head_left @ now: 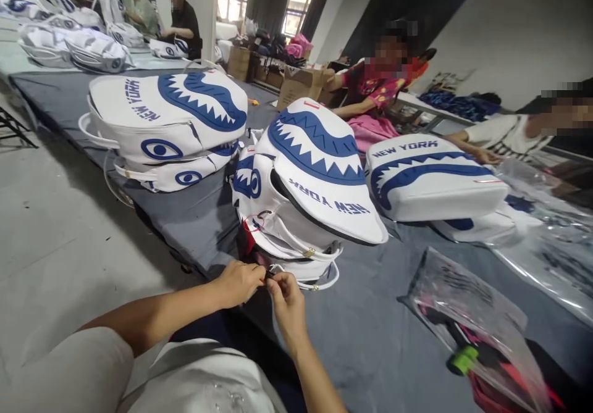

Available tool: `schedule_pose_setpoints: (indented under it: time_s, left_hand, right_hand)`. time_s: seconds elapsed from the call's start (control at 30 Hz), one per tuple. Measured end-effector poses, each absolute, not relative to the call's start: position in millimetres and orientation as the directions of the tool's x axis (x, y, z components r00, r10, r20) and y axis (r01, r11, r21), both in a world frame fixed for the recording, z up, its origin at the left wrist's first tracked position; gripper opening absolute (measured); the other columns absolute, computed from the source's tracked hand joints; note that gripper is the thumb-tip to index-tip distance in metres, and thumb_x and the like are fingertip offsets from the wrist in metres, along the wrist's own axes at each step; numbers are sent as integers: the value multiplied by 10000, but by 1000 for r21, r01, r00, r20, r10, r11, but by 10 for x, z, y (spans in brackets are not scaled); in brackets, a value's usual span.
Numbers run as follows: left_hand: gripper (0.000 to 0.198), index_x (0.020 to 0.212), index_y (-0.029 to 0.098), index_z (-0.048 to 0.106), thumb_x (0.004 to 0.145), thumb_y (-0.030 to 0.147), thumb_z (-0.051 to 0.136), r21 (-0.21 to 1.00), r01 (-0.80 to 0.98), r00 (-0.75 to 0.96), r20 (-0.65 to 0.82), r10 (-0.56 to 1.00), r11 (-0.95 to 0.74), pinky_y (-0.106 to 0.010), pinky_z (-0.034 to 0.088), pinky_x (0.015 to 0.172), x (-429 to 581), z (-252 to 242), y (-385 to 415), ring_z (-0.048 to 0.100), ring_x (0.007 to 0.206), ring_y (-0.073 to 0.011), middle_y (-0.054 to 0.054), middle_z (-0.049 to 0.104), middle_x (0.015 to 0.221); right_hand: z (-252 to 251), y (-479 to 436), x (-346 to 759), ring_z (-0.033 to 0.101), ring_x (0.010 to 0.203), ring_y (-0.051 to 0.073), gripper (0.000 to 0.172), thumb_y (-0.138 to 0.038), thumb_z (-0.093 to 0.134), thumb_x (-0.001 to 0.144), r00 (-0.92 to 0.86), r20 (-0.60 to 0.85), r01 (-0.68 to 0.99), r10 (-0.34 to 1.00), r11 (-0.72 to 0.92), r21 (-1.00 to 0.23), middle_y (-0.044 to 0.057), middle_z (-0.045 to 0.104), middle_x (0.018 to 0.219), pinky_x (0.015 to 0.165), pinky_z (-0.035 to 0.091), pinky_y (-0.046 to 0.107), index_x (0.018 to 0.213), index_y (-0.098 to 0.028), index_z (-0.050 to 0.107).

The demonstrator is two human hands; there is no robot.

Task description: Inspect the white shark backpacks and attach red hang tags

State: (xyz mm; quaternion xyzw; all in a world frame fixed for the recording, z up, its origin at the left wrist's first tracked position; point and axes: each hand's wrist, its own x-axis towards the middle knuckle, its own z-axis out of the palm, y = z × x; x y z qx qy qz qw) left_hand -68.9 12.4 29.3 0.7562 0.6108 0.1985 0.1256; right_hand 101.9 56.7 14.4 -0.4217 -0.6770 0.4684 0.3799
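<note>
A white backpack (315,172) with a blue shark-mouth print and "NEW YORK" lettering lies on the grey table (370,339) in front of me, its flap lifted. My left hand (238,282) and my right hand (287,305) meet just below its near edge, beside the white straps (319,271). Both hands are closed in a pinch on a small dark thing between the fingertips, too small to name. A red thread or tag (252,225) shows on the bag's side.
Two stacked shark backpacks (167,126) lie to the left, another one (430,175) to the right. Clear plastic bags (467,314) lie at the right near edge. Other people sit across the table and further back. Cardboard boxes (301,83) stand behind.
</note>
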Motion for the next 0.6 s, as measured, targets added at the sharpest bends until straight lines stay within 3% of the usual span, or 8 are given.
schedule_pose_setpoints:
  time_s: [0.13,0.3,0.37,0.43,0.5,0.53,0.6]
  left_hand:
    - [105,971,213,640,947,196,539,455,833,247,204,947,-315,-248,432,623,-705,263,147,689,757,-138,19,725,881]
    - [190,851,179,626,951,171,465,438,851,153,323,934,-291,-277,497,648,-599,195,123,675,701,-159,-15,697,791]
    - [197,928,193,633,969,212,441,490,794,163,399,902,-360,-281,538,745,-745,201,49,698,832,-164,-35,724,932]
    - [212,1096,227,611,973,307,459,532,772,63,481,874,-348,-302,548,865,-1174,229,-3,677,1024,-181,-43,687,1183]
    - [295,1195,272,559,944,417,501,575,818,-320,488,812,-24,-332,564,810,-1838,281,0,673,971,-199,-17,647,1233]
    - [362,1233,278,532,926,467,509,564,806,-506,500,703,179,-364,563,806,-2203,320,2,659,980,-226,-16,616,1268]
    - [460,1339,170,433,946,405,391,382,778,-628,506,592,499,-485,462,1019,-2889,412,-32,516,1246,-315,-107,512,1392]
  right_hand:
    - [137,570,1020,544,665,135,182,-373,604,875,-375,114,173,920,191,-966,-22,569,721,629,440,253,833,-207,540]
    - [206,501,966,569,653,134,92,-294,546,911,-356,200,243,913,297,-924,-25,583,733,612,465,246,860,-220,527]
    - [266,490,970,590,654,140,57,-268,509,936,-380,255,333,889,388,-859,-27,608,742,615,484,252,900,-234,537]
    - [308,510,998,628,750,167,90,-244,491,944,-408,292,399,865,457,-795,-6,652,837,691,511,289,984,-252,570]
    - [304,536,1042,625,947,231,202,-210,485,931,-398,351,471,848,517,-715,51,667,1045,833,497,385,1088,-265,600]
    - [281,546,1068,597,1027,267,252,-193,480,924,-395,394,536,830,557,-635,83,646,1146,880,469,436,1132,-261,605]
    - [189,584,1120,554,1077,312,290,-187,484,925,-428,483,675,764,626,-390,132,606,1245,893,431,487,1185,-235,603]
